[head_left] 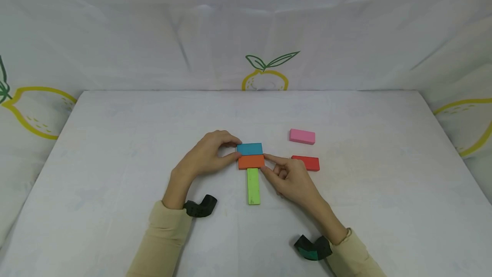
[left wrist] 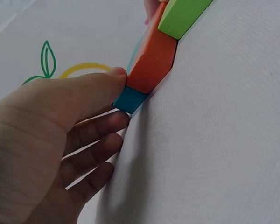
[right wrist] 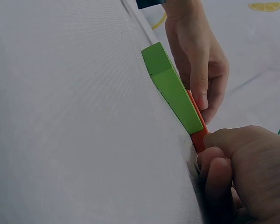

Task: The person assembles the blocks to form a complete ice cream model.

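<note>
A blue block (head_left: pixel 250 149) lies flat against the far long side of an orange block (head_left: pixel 251 162). A green block (head_left: pixel 253 186) points toward the front from the orange one's near side, forming a T. The left hand (head_left: pixel 209 153) holds the blue block's left end between thumb and index finger; in the left wrist view its thumb also meets the orange block (left wrist: pixel 154 60). With thumb and index finger at its two right corners, the right hand (head_left: pixel 296 181) pinches the orange block. Its other fingers are curled in.
Right of the joined blocks lie a red block (head_left: pixel 310 163), partly behind the right hand, and a pink block (head_left: pixel 302 136) farther back. Black wrist-worn devices sit at the left wrist (head_left: pixel 200 206) and the right wrist (head_left: pixel 313 249). White cloth covers the table (head_left: pixel 115 140).
</note>
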The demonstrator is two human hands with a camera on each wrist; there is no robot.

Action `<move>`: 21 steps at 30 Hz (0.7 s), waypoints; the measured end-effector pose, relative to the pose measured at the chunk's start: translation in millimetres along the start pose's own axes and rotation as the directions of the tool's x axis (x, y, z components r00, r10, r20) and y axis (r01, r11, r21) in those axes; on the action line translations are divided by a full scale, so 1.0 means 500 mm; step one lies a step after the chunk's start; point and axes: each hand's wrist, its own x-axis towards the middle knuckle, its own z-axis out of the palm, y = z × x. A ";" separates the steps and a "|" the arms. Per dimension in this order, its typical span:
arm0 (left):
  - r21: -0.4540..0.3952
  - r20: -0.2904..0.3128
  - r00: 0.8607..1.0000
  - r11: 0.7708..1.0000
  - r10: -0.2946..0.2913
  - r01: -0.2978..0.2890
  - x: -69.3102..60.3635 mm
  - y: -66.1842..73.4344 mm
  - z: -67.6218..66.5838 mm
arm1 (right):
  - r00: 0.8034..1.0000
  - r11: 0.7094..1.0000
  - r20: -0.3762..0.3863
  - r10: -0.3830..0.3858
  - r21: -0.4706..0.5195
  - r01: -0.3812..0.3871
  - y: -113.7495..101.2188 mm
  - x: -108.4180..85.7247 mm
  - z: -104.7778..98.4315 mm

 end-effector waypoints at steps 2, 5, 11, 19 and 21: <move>-0.007 -0.004 1.000 1.000 -0.007 0.007 0.001 0.000 0.001 | 1.000 1.000 -0.001 -0.002 -0.001 0.002 0.000 0.000 0.000; -0.022 -0.007 1.000 1.000 -0.022 0.022 0.002 0.000 0.002 | 1.000 1.000 -0.002 -0.002 -0.001 0.002 0.000 0.000 0.000; -0.059 -0.018 0.999 0.997 -0.041 0.040 0.003 -0.005 0.007 | 1.000 1.000 -0.005 -0.001 -0.003 0.001 -0.001 0.001 0.000; -0.082 -0.068 0.997 0.996 -0.044 0.039 0.004 -0.018 0.015 | 1.000 1.000 -0.004 0.007 -0.001 -0.007 -0.004 -0.001 -0.001; -0.089 -0.077 0.996 0.996 -0.039 0.032 0.004 -0.023 0.017 | 1.000 1.000 -0.004 0.011 -0.003 -0.011 -0.004 -0.001 -0.001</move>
